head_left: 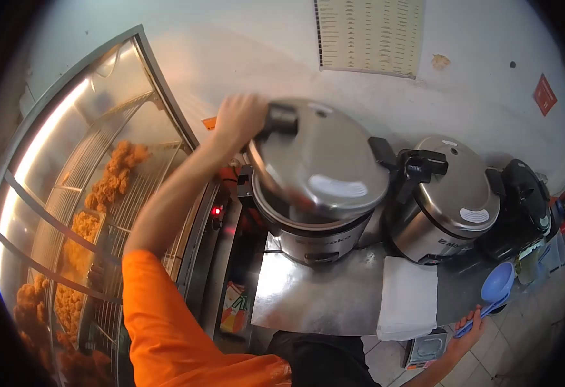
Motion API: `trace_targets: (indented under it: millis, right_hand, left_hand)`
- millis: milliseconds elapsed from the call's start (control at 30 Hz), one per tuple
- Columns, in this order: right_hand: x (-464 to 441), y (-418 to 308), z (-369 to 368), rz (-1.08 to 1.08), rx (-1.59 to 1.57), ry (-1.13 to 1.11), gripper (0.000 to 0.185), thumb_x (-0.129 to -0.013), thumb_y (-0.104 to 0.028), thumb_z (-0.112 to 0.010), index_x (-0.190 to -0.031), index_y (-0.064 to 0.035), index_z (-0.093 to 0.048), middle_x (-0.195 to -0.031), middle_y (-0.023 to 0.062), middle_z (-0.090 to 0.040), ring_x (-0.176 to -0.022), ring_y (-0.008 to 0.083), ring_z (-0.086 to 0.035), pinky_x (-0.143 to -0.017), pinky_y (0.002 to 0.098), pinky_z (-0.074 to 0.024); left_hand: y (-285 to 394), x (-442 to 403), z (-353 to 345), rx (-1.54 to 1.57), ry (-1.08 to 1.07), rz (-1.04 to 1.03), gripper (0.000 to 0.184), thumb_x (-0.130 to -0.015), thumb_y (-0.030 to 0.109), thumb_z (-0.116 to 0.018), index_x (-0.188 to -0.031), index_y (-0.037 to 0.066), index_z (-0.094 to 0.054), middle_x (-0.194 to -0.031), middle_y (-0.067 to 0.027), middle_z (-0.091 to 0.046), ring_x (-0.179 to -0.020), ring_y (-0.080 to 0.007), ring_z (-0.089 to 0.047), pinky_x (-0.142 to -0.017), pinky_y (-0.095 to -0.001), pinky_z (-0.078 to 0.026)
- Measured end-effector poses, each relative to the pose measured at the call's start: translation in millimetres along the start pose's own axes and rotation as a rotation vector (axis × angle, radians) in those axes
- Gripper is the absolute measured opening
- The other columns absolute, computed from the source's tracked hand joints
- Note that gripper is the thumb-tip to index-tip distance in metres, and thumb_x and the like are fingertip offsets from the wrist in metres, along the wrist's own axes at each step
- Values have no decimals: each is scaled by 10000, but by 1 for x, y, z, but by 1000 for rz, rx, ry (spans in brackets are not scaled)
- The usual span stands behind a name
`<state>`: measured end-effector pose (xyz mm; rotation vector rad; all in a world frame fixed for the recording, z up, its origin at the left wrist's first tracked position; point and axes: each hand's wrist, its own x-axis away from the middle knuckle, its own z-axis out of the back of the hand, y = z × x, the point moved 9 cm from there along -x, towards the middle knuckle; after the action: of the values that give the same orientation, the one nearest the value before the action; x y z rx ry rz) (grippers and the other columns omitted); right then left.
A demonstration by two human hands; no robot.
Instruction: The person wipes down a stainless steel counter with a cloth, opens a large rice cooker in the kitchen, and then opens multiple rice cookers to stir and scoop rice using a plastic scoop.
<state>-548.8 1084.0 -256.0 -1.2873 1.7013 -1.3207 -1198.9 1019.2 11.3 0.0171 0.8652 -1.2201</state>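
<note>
My left hand [240, 119] is closed around the black handle of a large steel rice cooker lid [324, 151]. The lid is tilted, with its left side raised off the left rice cooker [318, 242], and a dark gap shows beneath it. What is in the pot is hidden. At the lower right, my right hand [469, 330] grips a blue plastic ladle [498, 282] by its handle, the bowl pointing up and away from me. White paper sheets [409, 297] lie on the steel counter [321, 303] to the left of that hand.
A second steel cooker [450, 206], lid down, and a smaller black cooker [518, 206] stand to the right. On the left is a lit glass display cabinet [166, 97] with fried chicken [118, 174] on wire racks. A small scale [426, 348] sits below the counter edge.
</note>
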Motion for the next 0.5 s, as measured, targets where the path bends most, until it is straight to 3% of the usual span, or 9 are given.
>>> trace_targets:
  millis: [33,100,200,267,300,433,500]
  right_hand:
    - [1,2,1,-2,9,-8,226,-894,-192,-591,-1077,-67,-544,-716,-15,-453,-502,62,-424,-414,213,-316]
    - [3,13,1,-25,25,-24,196,-912,-213,-581,-1054,-82,-555,-716,-24,-453,-517,46,-417,-427,211,-326]
    - [4,22,2,-36,39,-1,201,-912,-216,-573,-1057,-80,-547,-711,-23,-446,-513,45,-418,-425,212,-321]
    - [2,21,8,-26,43,1,204,-911,-218,-573,-1059,-81,-546,-711,-25,-446,-513,46,-419,-425,212,-319]
    - [1,22,10,-24,42,-5,208,-909,-220,-572,-1061,-81,-546,-711,-26,-446,-513,46,-420,-425,212,-318]
    - [-3,14,19,-35,102,56,206,-905,-223,-577,-1053,-82,-549,-711,-24,-446,-512,50,-425,-425,213,-320]
    - [-7,14,18,-72,143,107,206,-905,-229,-577,-1044,-80,-551,-711,-23,-448,-513,52,-430,-428,215,-321]
  left_hand:
    - [8,-32,24,-95,-63,20,108,-776,103,-557,-789,116,-663,-748,-63,-655,-706,-248,-666,-632,-370,-536]
    - [32,-77,71,-52,257,-180,100,-768,81,-577,-777,115,-671,-747,-91,-662,-694,-262,-675,-602,-362,-544]
    - [44,-125,92,-27,199,-136,92,-756,63,-589,-767,106,-670,-754,-100,-659,-715,-268,-682,-615,-372,-548]
    - [48,-135,93,70,217,-112,104,-724,55,-576,-793,44,-653,-773,-145,-653,-706,-332,-655,-628,-418,-533]
    - [44,-129,88,33,202,-80,103,-737,35,-584,-771,88,-665,-765,-103,-662,-743,-285,-680,-633,-385,-545]
    - [7,-67,49,104,211,-21,121,-739,50,-568,-808,89,-660,-826,-121,-661,-776,-328,-653,-664,-425,-524]
    - [-13,-24,9,207,-6,25,138,-732,63,-567,-844,75,-645,-836,-142,-649,-773,-354,-635,-675,-445,-511]
